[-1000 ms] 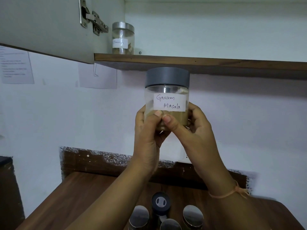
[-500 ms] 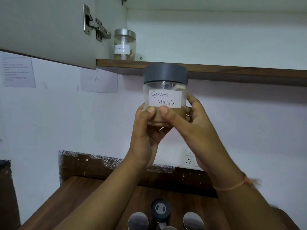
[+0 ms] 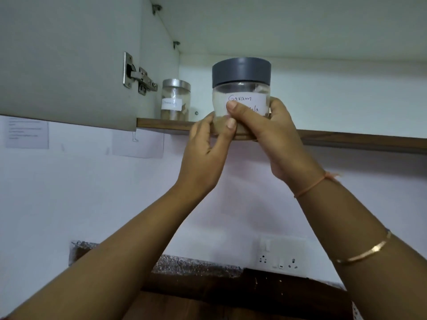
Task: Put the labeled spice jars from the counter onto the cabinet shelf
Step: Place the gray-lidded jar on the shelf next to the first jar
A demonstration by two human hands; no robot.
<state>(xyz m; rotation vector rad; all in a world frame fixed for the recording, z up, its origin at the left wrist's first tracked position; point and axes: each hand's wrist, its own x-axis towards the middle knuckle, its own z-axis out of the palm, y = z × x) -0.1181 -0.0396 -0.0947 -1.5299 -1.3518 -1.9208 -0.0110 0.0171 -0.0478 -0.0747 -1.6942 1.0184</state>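
Fingers (image 3: 240, 112) of both your hands clamp the lower body of the grey-lidded jar (image 3: 241, 88). Your left hand (image 3: 203, 146) pinches it from the left with the thumb in front. Your right hand (image 3: 275, 139) wraps it from the right, thumb pressed across its paper label (image 3: 248, 100). You hold the jar upright at the near edge of the cabinet shelf (image 3: 346, 140), its base level with that edge; whether it rests on the board yet cannot be told.

Further left and deeper on the shelf stands a steel-lidded jar (image 3: 176, 100), apparently already put away, just beside the open cabinet door (image 3: 69, 65).

Progress, by judgement: one jar is shelved and a second is about to be set down and released. Only a strip of the counter (image 3: 208, 306) shows at the bottom, so any jars left there are out of sight.

Legible writing: "Garam", handwritten on the held jar, with a second word mostly covered by your thumb and ending "ala". The white tag (image 3: 171, 104) on the steel-lidded jar and the printed sheets (image 3: 26, 135) on the wall are too blurred to read.
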